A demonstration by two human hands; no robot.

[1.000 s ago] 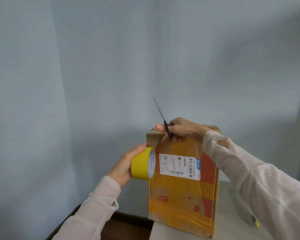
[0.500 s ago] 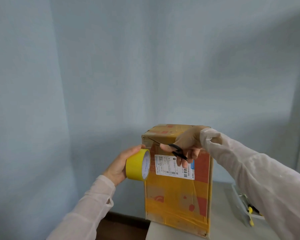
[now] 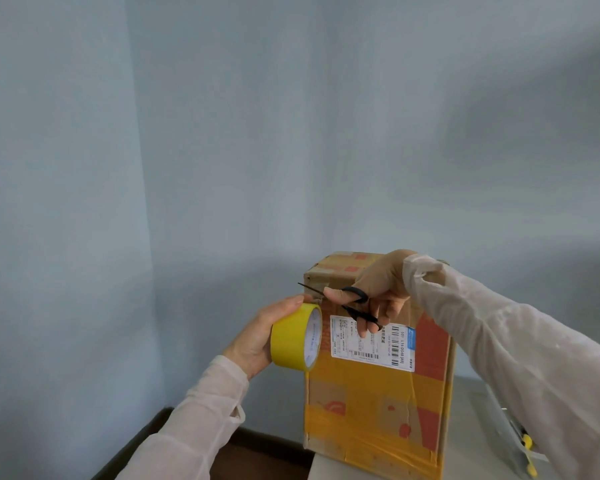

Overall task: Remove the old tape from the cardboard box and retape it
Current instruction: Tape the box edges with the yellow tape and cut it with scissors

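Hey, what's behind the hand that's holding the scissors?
The upright cardboard box: its upper front and top edge sit behind the right hand gripping black scissors. The fingers cover the top of the white shipping label; anything else there is hidden.

Shipping label on cardboard box: is showing barcodes and a sideways code, seemingly "S01 L16 D548"; finer print unreadable.
Tape roll core: is carrying blue print, illegible.
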